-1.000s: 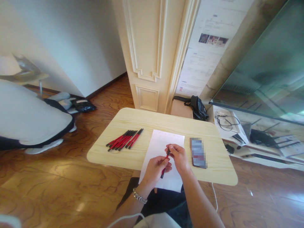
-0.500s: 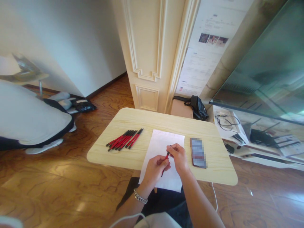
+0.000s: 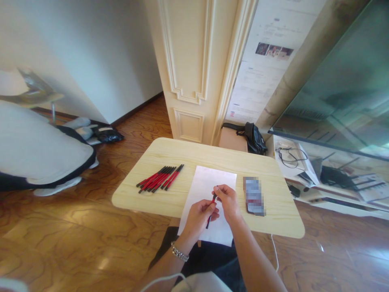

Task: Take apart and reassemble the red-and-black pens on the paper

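Note:
A red and black pen [image 3: 214, 198] is held between both hands above a white sheet of paper [image 3: 209, 178]. My left hand [image 3: 202, 215] is closed around its red middle, and the black lower end sticks out beneath the fingers. At the upper black end, my right hand [image 3: 227, 200] pinches the pen with thumb and fingertips. Part of the pen is hidden by the fingers. Several more red and black pens [image 3: 161, 178] lie in a loose pile on the table, left of the paper.
The pale wooden table [image 3: 194, 148] has rounded corners. A phone [image 3: 254, 196] lies right of the paper. Behind the table are a black bag [image 3: 254, 138] and a shelf with cables [image 3: 288, 156]. A person in a light top [image 3: 42, 146] is at the left.
Both hands stay in almost the same place with the same grip on the pen. The pen's lower end sits very slightly lower; the pile of pens has not changed.

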Demonstrator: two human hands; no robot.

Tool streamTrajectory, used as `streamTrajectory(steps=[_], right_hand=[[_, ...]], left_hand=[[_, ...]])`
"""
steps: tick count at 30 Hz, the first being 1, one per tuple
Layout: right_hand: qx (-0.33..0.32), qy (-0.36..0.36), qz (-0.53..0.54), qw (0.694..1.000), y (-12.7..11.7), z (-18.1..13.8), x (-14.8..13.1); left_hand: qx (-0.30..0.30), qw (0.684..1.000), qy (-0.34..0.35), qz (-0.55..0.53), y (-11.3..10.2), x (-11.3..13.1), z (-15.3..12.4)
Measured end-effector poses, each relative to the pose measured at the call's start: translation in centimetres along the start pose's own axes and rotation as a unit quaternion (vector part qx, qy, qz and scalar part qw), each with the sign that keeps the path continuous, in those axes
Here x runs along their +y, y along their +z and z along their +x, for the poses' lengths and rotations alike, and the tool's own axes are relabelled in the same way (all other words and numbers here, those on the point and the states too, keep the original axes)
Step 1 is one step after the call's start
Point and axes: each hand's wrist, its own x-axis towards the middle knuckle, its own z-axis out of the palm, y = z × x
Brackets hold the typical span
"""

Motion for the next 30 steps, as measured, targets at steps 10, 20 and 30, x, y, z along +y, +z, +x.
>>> streamTrajectory(steps=[10, 20, 30], right_hand=[[-0.022, -0.004, 0.019, 1.000, 0.0, 0.1, 0.0], [-0.015, -0.002, -0.026, 1.000, 0.4, -0.2, -0.2], [0.020, -0.081, -0.103, 0.991, -0.9, -2.9, 0.6]], left_hand=[[0.000, 1.000, 0.002, 0.009, 0.1, -0.1, 0.1], [-0.003, 0.999, 0.027, 0.034, -0.4, -0.3, 0.5], [0.047, 0.990, 0.123, -0.053, 0.5, 2.1, 0.7]])
